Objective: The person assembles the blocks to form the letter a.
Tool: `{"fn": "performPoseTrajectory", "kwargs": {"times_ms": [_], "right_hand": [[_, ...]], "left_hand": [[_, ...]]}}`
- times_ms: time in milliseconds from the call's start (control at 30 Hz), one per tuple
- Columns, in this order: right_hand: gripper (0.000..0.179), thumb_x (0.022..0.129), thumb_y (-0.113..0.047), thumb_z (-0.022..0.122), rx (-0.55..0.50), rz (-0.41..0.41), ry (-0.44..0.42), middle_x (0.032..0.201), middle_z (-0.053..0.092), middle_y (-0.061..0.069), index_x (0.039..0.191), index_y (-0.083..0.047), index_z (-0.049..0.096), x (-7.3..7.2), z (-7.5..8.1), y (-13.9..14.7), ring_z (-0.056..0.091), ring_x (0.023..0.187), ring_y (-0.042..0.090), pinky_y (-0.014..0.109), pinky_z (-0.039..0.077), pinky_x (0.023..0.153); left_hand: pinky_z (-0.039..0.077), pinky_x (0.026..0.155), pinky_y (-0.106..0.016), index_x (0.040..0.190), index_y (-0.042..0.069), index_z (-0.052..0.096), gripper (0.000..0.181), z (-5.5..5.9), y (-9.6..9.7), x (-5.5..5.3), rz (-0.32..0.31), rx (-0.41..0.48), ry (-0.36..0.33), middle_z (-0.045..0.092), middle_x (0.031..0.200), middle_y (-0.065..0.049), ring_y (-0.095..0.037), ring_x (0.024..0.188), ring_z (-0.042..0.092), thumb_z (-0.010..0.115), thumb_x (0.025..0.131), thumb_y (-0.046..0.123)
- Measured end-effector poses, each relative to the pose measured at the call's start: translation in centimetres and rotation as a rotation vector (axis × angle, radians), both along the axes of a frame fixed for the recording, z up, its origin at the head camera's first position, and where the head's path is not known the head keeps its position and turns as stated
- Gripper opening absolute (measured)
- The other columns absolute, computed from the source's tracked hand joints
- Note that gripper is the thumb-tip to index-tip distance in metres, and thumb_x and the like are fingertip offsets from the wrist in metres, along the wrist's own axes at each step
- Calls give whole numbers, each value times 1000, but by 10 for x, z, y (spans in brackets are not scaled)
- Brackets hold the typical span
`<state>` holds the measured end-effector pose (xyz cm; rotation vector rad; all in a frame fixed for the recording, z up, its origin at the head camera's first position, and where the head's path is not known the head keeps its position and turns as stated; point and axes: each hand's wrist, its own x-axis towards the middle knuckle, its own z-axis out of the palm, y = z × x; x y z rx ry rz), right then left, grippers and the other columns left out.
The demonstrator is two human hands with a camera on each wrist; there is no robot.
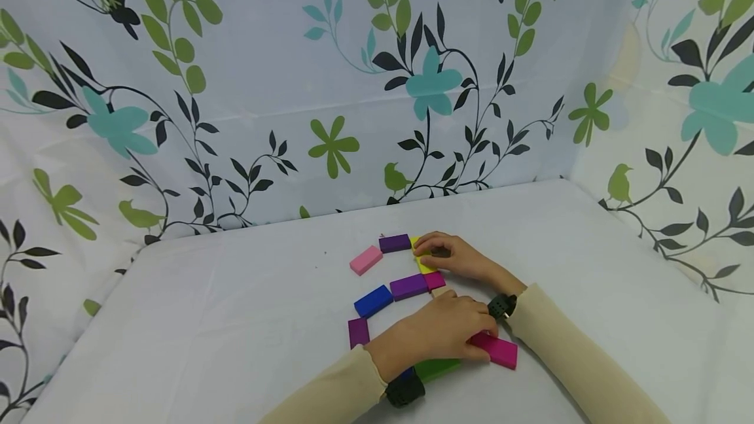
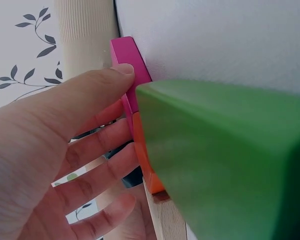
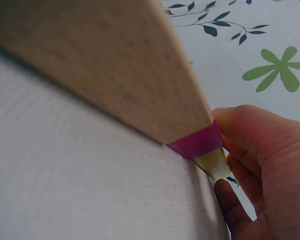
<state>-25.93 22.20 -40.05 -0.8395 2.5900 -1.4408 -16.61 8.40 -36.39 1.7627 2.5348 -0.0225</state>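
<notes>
My left hand (image 1: 438, 329) pinches a magenta wooden block (image 1: 499, 351) between thumb and fingers, low on the right of a curving row of blocks. In the left wrist view the thumb presses on that magenta block, whose end meets an orange block (image 2: 146, 155). A green block (image 2: 225, 150) looms in front. Farther back, my right hand (image 1: 456, 257) holds a yellow block (image 1: 425, 265) with curled fingers, partly covering it. A smaller magenta block (image 3: 197, 142) touches the yellow one, and a beige block (image 3: 115, 70) adjoins it in the right wrist view.
More blocks lie on the white table (image 1: 235, 319): dark purple (image 1: 394, 243), light pink (image 1: 366, 260), purple (image 1: 409, 287), blue (image 1: 374, 301) and plum (image 1: 358, 332). Behind stands a leaf-patterned cloth (image 1: 265, 84). My left forearm partly hides the front blocks.
</notes>
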Motion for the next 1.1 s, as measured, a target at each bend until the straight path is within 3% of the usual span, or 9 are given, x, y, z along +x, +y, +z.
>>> {"fn": "performPoseTrajectory", "kwargs": {"times_ms": [267,533,800,1100], "right_hand": [[26,93,-6,63,-5,-4,29,132,56,18,118,0,66,-15,-16,7,46,129,36,52,39,105],[24,94,-15,65,-2,24,38,131,58,14,116,-7,68,-24,-21,11,46,130,35,52,39,106],[24,94,-16,65,3,35,61,131,58,12,116,-8,69,-27,-26,15,47,129,34,52,39,105],[23,94,-11,64,-5,14,47,131,57,15,116,-5,68,-25,-28,20,50,124,33,44,43,102]], "left_hand": [[35,77,-18,115,26,69,31,2,-1,-2,15,4,-24,63,106,13,0,95,54,66,91,45],[42,99,-29,116,26,69,31,3,-13,-6,52,28,-39,65,114,11,-3,108,56,63,93,44],[45,101,-36,117,25,69,30,1,-37,-9,95,79,-41,65,113,12,-3,111,56,61,95,43],[46,95,-30,110,23,72,21,2,-69,-14,176,182,-95,66,104,12,-4,104,58,63,95,35]]}}
